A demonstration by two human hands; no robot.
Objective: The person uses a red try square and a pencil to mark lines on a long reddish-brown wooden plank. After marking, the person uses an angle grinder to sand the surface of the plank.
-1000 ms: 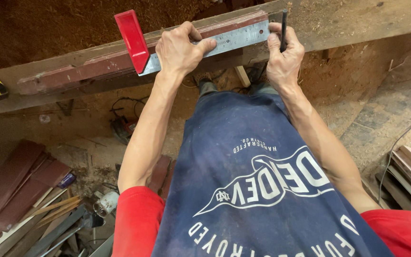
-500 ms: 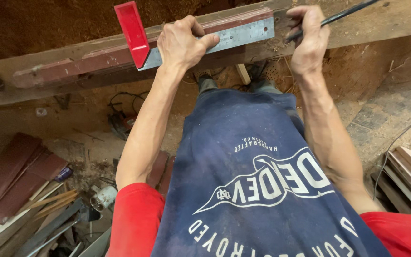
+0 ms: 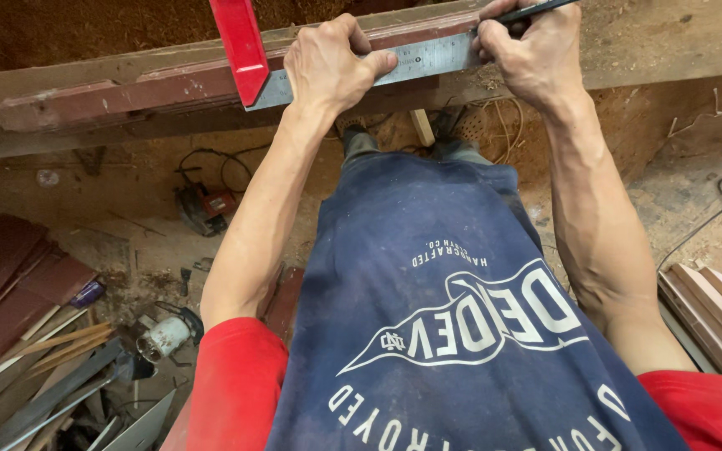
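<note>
Left hand (image 3: 332,63) pins square (image 3: 411,60) (flat); right hand (image 3: 532,54) beside.

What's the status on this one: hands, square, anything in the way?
Left hand pressing the square onto the beam. Right hand gripping a pencil at the blade's end. Nothing blocking.

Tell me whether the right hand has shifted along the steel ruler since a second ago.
Yes. The right hand with its pencil slid off the steel ruler end, toward the plank's far edge.
</note>
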